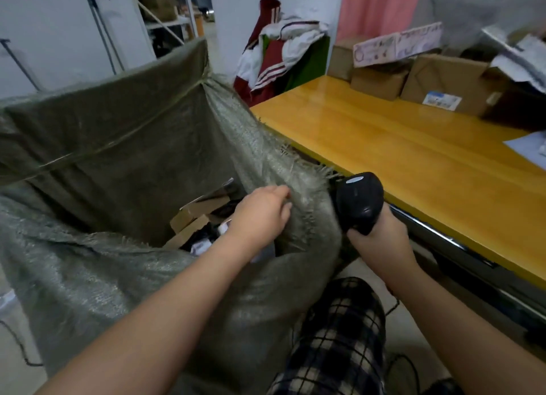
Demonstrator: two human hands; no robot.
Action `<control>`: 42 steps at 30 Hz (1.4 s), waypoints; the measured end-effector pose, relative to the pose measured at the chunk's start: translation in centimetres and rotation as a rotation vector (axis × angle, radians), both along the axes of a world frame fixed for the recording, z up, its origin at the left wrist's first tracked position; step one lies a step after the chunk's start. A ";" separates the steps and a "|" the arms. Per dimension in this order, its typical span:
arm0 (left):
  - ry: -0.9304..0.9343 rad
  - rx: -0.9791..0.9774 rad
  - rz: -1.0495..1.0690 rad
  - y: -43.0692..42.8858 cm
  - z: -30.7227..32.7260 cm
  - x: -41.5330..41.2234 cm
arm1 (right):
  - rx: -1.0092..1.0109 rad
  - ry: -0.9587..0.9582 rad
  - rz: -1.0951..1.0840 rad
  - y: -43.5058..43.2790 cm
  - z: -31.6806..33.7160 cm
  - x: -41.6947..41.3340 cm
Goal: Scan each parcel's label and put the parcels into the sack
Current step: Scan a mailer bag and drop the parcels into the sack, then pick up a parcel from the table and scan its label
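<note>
The right hand point(375, 242) has its grip clenched round a smooth, rounded black scanner point(359, 201) just right of the coarse-woven, frayed green sack point(118, 134). The left hand point(260, 211) curls at the sack's rim, and I cannot tell whether its grip holds the weave. Boxy cardboard parcels point(193, 218) lie inside the sack, and a glossy yellow worktop point(384, 146) flanks it.

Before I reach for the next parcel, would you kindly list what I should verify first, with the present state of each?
1. Mouth of the green woven sack stands open: ok.
2. The brown cardboard parcels inside lie well below its rim, so there is room left: ok.
3. The left hand carries no parcel: ok. Whether it pinches the sack's frayed edge: cannot tell.
4. The right hand has its grip round the black handheld scanner: ok.
5. More brown cardboard boxes wait at the far end of the yellow wooden table: ok. Within reach from here: cannot tell.
</note>
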State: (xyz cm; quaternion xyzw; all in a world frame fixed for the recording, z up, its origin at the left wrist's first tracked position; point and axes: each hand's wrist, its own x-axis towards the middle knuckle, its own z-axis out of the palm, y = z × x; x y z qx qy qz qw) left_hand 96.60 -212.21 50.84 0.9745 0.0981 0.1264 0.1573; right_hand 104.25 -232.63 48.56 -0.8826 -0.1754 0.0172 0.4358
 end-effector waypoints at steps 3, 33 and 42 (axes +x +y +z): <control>-0.068 -0.016 -0.103 -2.8 2.4 2.6 | 0.080 -0.027 -0.081 -3.0 2.5 1.0; 0.137 0.261 -0.781 -40.9 10.7 36.8 | 0.699 0.053 -0.777 -34.2 11.7 12.1; 0.291 -0.011 -0.896 -31.5 10.0 31.3 | 0.709 -0.055 -0.739 -34.9 12.2 10.5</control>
